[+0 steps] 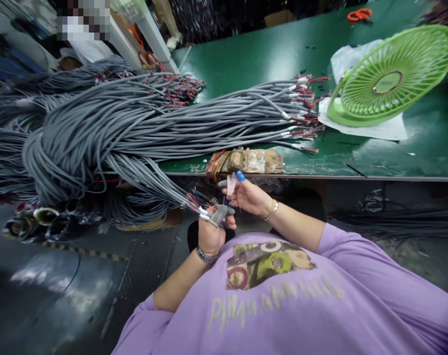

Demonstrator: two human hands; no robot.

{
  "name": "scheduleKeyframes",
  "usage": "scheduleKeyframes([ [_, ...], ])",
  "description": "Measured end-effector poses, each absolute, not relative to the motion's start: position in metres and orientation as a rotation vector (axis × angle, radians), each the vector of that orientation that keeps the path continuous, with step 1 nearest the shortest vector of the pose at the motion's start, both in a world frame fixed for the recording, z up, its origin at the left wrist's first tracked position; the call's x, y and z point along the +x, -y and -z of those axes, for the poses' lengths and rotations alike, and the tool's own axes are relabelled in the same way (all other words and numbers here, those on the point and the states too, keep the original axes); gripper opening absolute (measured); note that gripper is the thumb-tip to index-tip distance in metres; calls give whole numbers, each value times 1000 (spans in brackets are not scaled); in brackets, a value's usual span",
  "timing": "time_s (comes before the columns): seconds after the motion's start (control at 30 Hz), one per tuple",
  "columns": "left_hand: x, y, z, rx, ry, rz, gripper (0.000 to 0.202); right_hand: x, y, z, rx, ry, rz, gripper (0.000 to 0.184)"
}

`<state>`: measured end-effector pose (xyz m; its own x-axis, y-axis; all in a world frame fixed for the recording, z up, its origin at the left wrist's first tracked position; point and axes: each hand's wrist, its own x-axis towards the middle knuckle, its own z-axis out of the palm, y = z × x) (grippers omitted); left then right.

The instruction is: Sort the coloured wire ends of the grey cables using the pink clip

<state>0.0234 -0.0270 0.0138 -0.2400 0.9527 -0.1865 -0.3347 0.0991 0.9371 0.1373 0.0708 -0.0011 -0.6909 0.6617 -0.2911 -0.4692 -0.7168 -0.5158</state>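
Grey cables [157, 180] run down over the bench edge to my left hand [212, 234], which is closed around their stripped ends. Grey covers wrap some of its fingers. Thin coloured wires [213, 202] fan out just above that grip. My right hand [251, 197] is close by on the right, fingers bent together near the wire tips, with a blue cover on one fingertip and a pale one on another. Whatever is pinched there is too small to make out. Behind the hands, a worn wooden block [263, 161] with a lumpy dark fixture [236, 160] sits at the bench edge.
A thick pile of grey cables [135, 123] covers the left of the green bench [253, 59]. A green fan [390, 79] stands on white paper at right. Orange-handled scissors [359, 15] lie farther back. A person [85, 39] is at upper left.
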Motion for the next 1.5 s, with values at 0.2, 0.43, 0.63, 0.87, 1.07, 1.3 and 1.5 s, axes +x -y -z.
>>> scheduleKeyframes([
  [0.2,26,22,-10,739,-1245,-1539,30,138,-66,-3,-657,623,-2193,29],
  [0.43,25,16,-7,758,-1241,-1471,30,138,-67,-8,-726,673,-2173,35],
  [0.63,25,12,-12,736,-1271,-1483,32,136,-70,-9,-916,713,-2094,40],
  [0.87,26,13,-10,747,-1282,-1460,33,136,-71,-12,-804,612,-2179,33],
  [1.07,26,15,-7,766,-1319,-1422,33,134,-70,-11,-804,551,-2161,28],
  [1.3,25,21,-8,785,-1305,-1472,31,139,-70,-8,-813,571,-2281,52],
  [1.5,19,25,-6,922,-1432,-1598,26,144,-72,-16,-810,636,-2342,43],
])
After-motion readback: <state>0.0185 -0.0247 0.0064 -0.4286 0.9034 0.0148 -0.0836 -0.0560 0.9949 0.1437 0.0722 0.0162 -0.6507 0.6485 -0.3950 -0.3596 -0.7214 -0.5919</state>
